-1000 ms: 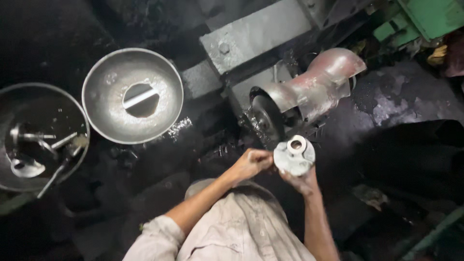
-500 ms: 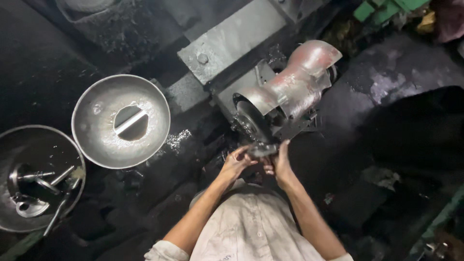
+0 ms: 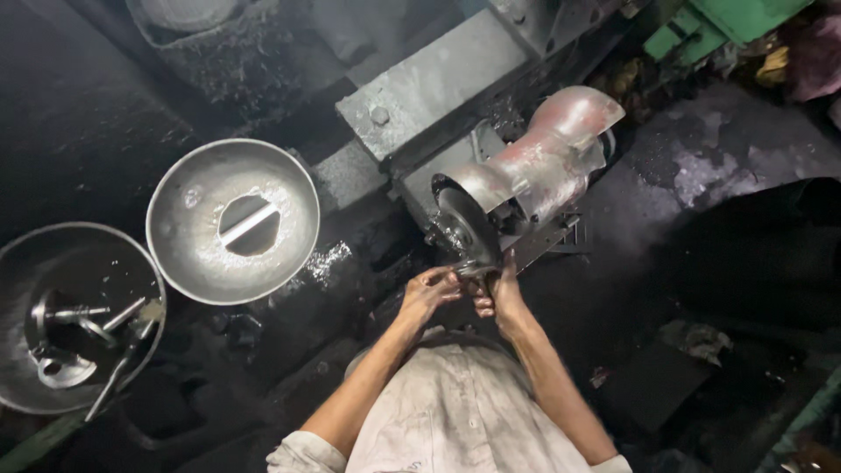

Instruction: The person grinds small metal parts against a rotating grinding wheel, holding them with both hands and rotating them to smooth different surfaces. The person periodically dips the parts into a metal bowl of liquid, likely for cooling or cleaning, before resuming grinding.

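Both hands (image 3: 464, 293) press a small metal part (image 3: 470, 273) against the round grinding wheel (image 3: 467, 229).

From where I watch, everything rests on a black, grimy workshop floor (image 3: 105, 131); at nine o'clock sits a wide metal bowl (image 3: 232, 221) holding one flat metal strip (image 3: 248, 224); at about eight o'clock a darker pan (image 3: 79, 315) holds several small metal parts (image 3: 74, 337); a scatter of pale filings (image 3: 326, 261) lies just right of the bowl; at one o'clock the grinder (image 3: 526, 188) stands on its grey metal base block (image 3: 429, 83); a pale dusty patch (image 3: 701, 171) marks the floor at three o'clock.
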